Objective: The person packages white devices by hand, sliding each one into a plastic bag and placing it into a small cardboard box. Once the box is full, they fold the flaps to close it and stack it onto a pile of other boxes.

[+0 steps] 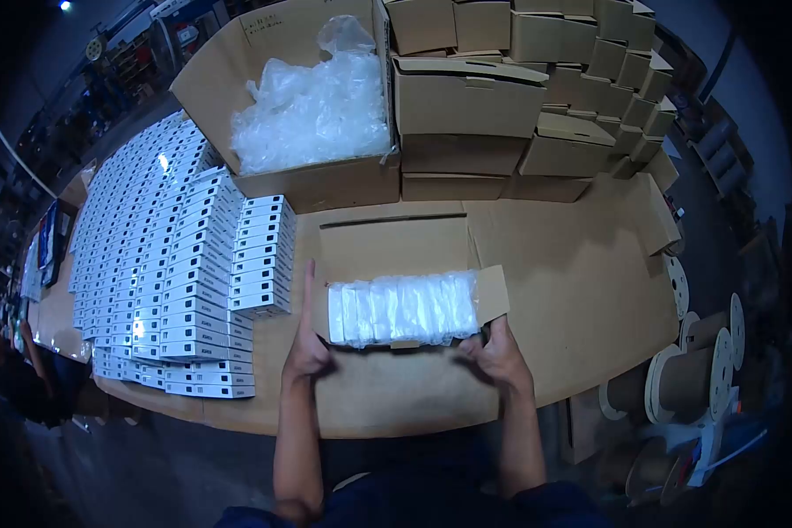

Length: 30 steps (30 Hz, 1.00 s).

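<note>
An open cardboard box (394,239) lies in front of me on the table, its lid raised at the back and a side flap standing out at the right. A row of several plastic-wrapped packs (403,308) fills it. My left hand (308,339) is against the box's left side, with fingers stretched upward along it. At the front right corner, my right hand (497,352) grips the box, thumb near the front edge and the other fingers partly hidden behind the flap.
Stacked white small boxes (176,255) cover the table's left. A large carton (326,185) of clear plastic bags (312,114) stands behind. Stacked cardboard boxes (466,106) fill the back right. Cable spools (695,378) are beyond the right edge. A person (35,378) is at far left.
</note>
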### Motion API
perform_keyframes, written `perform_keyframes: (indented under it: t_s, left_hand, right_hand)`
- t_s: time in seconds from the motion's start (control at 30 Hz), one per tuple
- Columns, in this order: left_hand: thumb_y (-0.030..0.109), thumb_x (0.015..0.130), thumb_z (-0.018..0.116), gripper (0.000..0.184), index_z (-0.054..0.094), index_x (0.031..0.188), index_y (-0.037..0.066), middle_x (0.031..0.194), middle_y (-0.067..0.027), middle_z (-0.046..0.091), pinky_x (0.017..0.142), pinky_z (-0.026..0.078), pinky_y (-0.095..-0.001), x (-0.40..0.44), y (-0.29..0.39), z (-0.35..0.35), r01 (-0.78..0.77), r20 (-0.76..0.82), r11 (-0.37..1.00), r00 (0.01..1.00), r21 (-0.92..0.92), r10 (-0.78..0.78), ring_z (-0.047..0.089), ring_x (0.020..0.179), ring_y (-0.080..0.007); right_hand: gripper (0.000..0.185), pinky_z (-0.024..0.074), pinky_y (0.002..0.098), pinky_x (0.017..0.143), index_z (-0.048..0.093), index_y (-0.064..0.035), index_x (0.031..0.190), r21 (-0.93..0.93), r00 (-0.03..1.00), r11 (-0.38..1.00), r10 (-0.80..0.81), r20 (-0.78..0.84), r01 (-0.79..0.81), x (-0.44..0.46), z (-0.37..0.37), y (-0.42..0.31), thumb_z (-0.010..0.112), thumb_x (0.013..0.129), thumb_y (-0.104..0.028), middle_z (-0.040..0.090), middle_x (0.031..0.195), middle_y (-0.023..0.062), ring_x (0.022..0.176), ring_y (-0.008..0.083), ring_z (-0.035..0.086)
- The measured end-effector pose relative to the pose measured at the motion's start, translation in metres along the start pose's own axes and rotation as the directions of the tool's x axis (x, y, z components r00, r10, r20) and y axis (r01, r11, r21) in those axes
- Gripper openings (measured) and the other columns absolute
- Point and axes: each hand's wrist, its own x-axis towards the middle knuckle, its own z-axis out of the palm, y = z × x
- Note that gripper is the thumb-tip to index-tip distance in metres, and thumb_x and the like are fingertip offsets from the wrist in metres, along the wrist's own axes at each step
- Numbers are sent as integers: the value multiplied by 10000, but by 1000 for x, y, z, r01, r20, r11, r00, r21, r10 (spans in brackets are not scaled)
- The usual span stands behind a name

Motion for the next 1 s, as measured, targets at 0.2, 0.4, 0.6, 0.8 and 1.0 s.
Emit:
perform_keyframes:
  t_s: [0.2,0.4,0.6,0.8,1.0]
  left_hand:
    - [316,617,996,1500,-52,1659,58,1662,-298,192,1245,285,-461,-4,11,-5,28,74,687,990,726,-119,309,1516,-427]
    - [467,607,976,1457,49,1670,102,1496,-366,371,1198,344,-503,22,34,9,107,46,603,971,790,-234,381,1426,-526]
    - [498,569,982,1427,136,1670,169,1452,-418,409,1139,414,-537,29,35,16,206,-54,556,959,805,-277,451,1355,-568]
    - [525,527,989,1449,171,1661,146,1396,-408,439,1102,446,-552,36,49,37,343,-185,475,919,811,-348,496,1294,-565]
    - [476,538,1000,1423,180,1654,146,1384,-371,405,1047,488,-558,33,35,40,316,-225,468,944,825,-241,526,1232,-556]
  right_hand:
    - [1318,367,447,1201,176,11,1547,53,989,998,18,146,-26,35,10,-6,1005,591,-357,405,1509,301,1422,443,437]
    - [1364,352,478,1224,145,-53,1582,-136,976,974,-159,151,180,53,9,-25,1008,557,-312,367,1535,307,1444,479,403]
    - [1350,323,486,1233,179,-60,1591,-73,986,989,-116,122,125,53,16,-22,995,575,-413,340,1565,283,1485,442,343]
    - [1360,313,488,1236,189,-49,1596,-119,981,988,-76,179,99,54,11,-40,1000,555,-379,350,1558,275,1474,452,355]
    - [1417,366,487,1196,176,-58,1619,-241,976,960,-100,192,145,54,14,-52,1006,508,-351,385,1499,271,1430,454,394]
